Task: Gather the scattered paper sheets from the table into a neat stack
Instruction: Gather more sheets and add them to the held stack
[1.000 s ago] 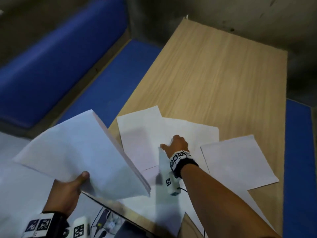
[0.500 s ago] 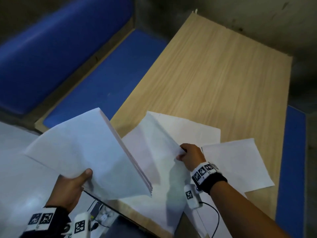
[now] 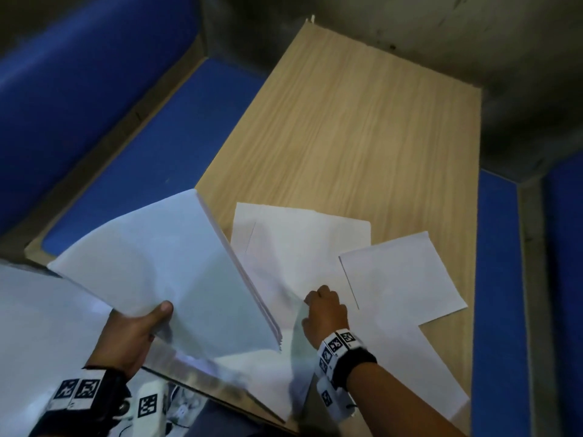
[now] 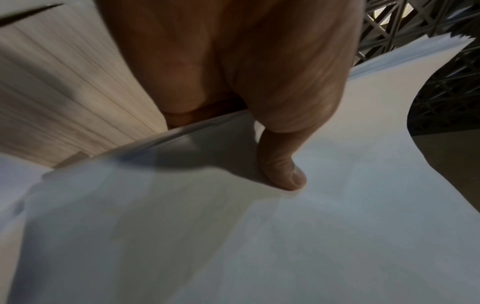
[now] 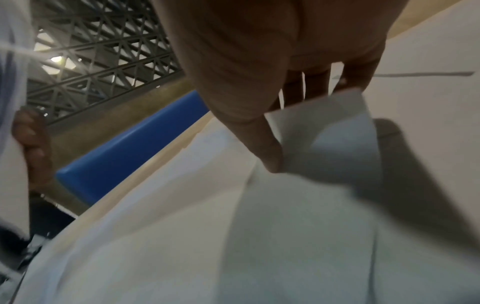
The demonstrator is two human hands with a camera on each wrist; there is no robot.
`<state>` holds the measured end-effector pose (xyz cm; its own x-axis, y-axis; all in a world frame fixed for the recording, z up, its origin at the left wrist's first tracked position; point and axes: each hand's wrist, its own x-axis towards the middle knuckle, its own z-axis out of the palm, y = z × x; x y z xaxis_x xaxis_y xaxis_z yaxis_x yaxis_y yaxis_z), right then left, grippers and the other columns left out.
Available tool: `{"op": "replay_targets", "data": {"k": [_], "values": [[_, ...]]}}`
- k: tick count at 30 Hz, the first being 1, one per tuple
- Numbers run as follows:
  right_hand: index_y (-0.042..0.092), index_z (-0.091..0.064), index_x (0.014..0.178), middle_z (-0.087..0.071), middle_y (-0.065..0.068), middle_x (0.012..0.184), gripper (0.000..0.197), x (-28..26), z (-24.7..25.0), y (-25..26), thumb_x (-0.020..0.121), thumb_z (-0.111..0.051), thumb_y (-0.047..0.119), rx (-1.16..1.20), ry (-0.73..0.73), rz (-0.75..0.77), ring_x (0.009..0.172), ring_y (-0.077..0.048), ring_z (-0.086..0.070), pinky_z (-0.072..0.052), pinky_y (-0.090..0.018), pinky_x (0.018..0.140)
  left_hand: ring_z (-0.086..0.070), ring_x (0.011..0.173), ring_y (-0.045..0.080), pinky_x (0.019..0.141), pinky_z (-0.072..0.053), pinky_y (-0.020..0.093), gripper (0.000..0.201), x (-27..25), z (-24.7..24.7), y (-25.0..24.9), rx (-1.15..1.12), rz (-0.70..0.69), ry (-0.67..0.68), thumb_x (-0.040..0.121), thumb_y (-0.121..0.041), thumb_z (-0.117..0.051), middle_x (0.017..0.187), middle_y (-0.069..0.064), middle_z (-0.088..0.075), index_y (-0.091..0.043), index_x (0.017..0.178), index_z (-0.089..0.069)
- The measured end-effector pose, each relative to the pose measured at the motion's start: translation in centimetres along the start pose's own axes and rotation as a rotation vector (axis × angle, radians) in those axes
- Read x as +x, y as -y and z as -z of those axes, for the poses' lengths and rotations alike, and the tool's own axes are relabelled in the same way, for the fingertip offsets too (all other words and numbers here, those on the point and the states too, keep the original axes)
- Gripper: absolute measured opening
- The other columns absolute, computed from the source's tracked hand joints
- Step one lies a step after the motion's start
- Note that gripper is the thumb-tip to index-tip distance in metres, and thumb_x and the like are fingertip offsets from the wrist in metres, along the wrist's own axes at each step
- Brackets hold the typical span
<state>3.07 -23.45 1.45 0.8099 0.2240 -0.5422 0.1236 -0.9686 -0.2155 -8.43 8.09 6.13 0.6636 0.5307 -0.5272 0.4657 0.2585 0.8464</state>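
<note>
My left hand (image 3: 132, 332) holds a stack of white sheets (image 3: 164, 266) tilted above the table's near left corner, thumb (image 4: 283, 162) pressed on top of the stack (image 4: 259, 236). My right hand (image 3: 325, 310) pinches the edge of a single white sheet (image 3: 293, 351) between thumb (image 5: 262, 144) and fingers, lifting the sheet (image 5: 324, 144) off the wooden table (image 3: 362, 137). More loose sheets lie flat: one pair (image 3: 303, 244) beyond my right hand, one sheet (image 3: 400, 275) to its right, another (image 3: 407, 367) under my right forearm.
A blue bench seat (image 3: 151, 152) runs along the table's left side, with a blue backrest (image 3: 79, 74) behind it. Another blue seat (image 3: 501, 294) borders the right edge. The far half of the tabletop holds no sheets.
My right hand drew back toward me with the picked-up sheet, whose edge now droops near the table's front. The left hand's stack stayed roughly where it was.
</note>
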Motion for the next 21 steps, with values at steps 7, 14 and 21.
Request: {"op": "replay_targets", "data": {"k": [7,14,21], "values": [[0.016,-0.056,0.100,-0.068,-0.007,0.094,0.021,-1.4,0.3,-0.7,0.084,-0.052,0.003,0.333,-0.001,-0.053,0.084,-0.027,-0.066,-0.057,-0.035,0.076,-0.063,0.105,0.034,0.091,-0.051,0.046,0.041,-1.5,-2.4,-0.2,-0.025,-0.014,0.040,0.090,0.009,-0.058,0.123,0.018,-0.064,0.008,0.131,-0.055],[0.021,-0.059,0.084,-0.065,-0.003,0.079,0.021,-5.8,1.9,-9.3,0.083,-0.052,0.001,0.546,-0.098,-0.144,0.069,-0.020,-0.060,-0.044,-0.022,0.053,-0.066,0.109,0.038,0.094,-0.046,0.065,0.074,0.4,-1.8,3.1,-0.032,-0.075,0.059,0.054,-0.048,-0.091,0.117,0.012,-0.072,-0.014,0.115,-0.069],[0.011,-0.052,0.080,-0.059,-0.002,0.070,0.009,-10.3,1.4,-20.2,0.085,-0.051,0.004,0.400,-0.133,-0.408,0.061,-0.019,-0.057,-0.051,-0.031,0.058,-0.061,0.115,0.037,0.103,-0.042,0.052,0.042,-2.1,-5.8,1.4,0.045,-0.121,0.097,0.082,-0.002,-0.071,0.119,0.017,-0.066,-0.004,0.124,-0.063]]}}
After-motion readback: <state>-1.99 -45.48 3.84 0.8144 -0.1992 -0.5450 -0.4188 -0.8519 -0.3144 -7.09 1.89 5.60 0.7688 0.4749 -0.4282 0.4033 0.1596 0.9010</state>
